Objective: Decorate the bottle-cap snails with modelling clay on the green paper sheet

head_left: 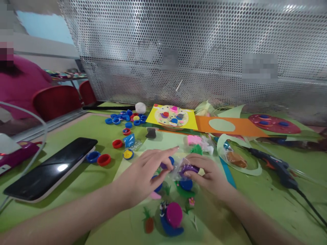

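Note:
My right hand [208,175] is closed around purple modelling clay [189,168] in a clear plastic wrapper [177,170]. Just left of the wrapper, my left hand [143,177] has its index finger stretched out, while its thumb and a bent finger come together in a pinch; what they hold, if anything, is too small to make out. Under both hands lies a pale green sheet [122,221]. On it sit a snail with a magenta cap shell and blue clay body [172,217], a clay carrot [149,224], a small pink flower [191,201] and blue caps [186,184], partly covered by my hands.
On the left lie a phone [53,166] and loose bottle caps [104,160]. More caps [125,116] are heaped farther back. A yellow decorated card [150,117] and orange paper [245,126] stand behind. At right lies a glue gun [276,166] with its cable. A person in pink [22,81] is at far left.

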Demonstrator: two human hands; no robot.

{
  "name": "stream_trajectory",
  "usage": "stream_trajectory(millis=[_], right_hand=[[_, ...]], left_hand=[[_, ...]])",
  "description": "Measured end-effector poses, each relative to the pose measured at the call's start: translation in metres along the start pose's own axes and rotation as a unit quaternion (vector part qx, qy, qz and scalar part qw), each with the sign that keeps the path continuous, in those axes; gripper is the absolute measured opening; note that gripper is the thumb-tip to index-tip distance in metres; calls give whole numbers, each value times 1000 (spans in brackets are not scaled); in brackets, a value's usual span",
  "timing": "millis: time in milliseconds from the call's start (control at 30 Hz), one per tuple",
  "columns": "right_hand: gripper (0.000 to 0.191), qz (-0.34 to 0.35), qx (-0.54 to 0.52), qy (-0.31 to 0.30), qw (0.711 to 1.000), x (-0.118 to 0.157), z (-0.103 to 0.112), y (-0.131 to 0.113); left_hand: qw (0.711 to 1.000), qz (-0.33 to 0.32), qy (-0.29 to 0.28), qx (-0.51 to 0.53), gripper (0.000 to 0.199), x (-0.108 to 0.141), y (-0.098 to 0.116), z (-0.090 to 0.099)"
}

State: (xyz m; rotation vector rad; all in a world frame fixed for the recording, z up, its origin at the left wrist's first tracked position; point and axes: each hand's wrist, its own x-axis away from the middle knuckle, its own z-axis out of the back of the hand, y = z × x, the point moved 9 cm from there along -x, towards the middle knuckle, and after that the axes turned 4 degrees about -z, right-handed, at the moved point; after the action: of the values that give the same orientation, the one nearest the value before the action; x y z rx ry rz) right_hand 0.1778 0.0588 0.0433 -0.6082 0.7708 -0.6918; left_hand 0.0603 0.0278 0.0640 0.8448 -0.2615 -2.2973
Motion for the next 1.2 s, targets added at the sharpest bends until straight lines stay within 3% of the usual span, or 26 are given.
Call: stream_trajectory(millis=[167,467,600,833,1000,1200], right_hand=[[15,36,-8,1,999,0,-3,-9],[13,0,0,26,1000,6,-3,-1],[11,-38,-13,7,999,6,-9,5],[5,-35,-20,3,999,5,-10,-2],[1,-5,-10,8,1000,6,-10,-12],[3,21,8,32,999,7,-8,-19]], left_hand=[[1000,10,-8,27,60,1,1,-5],[997,73,-7,9,76,3,-12,-6],[993,110,-28,44,75,2,-19,-7],[942,258,-80,201,84,12,-30,-22],[937,278,-43,206,99,14,-28,-20],[911,328,-52,244,108,17,-31,-26]])
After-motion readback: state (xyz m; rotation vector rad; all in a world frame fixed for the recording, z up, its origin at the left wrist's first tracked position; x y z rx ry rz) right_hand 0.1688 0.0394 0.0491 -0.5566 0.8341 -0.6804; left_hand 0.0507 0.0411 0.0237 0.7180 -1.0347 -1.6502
